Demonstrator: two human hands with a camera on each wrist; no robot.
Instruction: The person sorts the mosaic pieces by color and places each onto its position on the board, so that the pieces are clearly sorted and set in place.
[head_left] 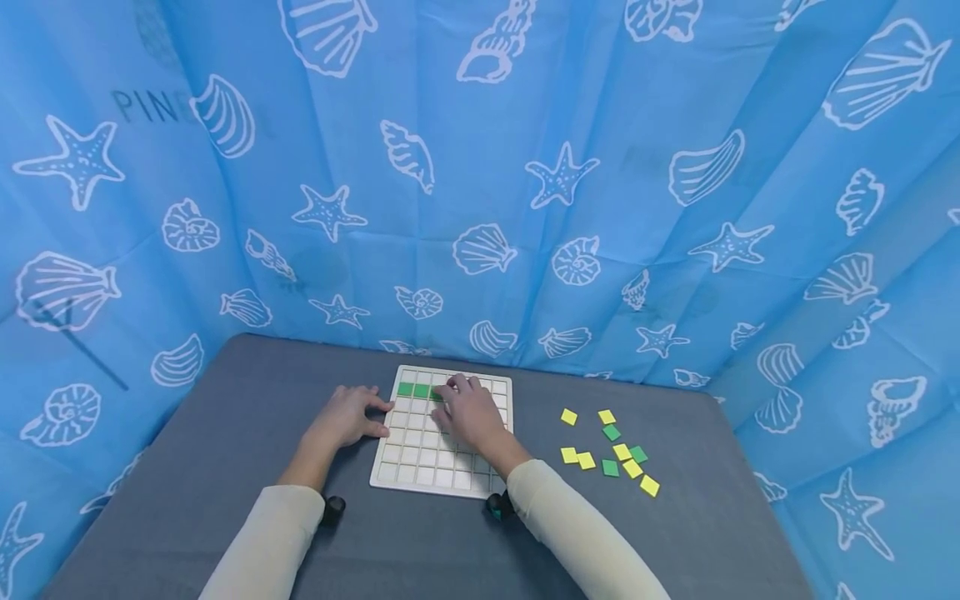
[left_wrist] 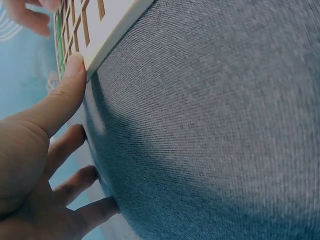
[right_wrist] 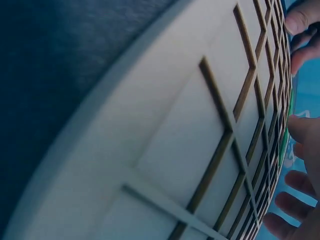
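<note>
A white grid board with square cells lies on the table. Two green square tiles fill neighbouring cells in a row near its far left corner. Just right of them, a third green tile shows partly from under the fingertips of my right hand, which reaches over the board and touches the tile there. My left hand rests at the board's left edge. Its thumb lies against the rim in the left wrist view, while the other fingers spread down to the cloth.
Right of the board lie several loose yellow tiles and a few green tiles, some overlapping or touching. Grey cloth covers the table. Behind it hangs a blue curtain printed with white shells and starfish.
</note>
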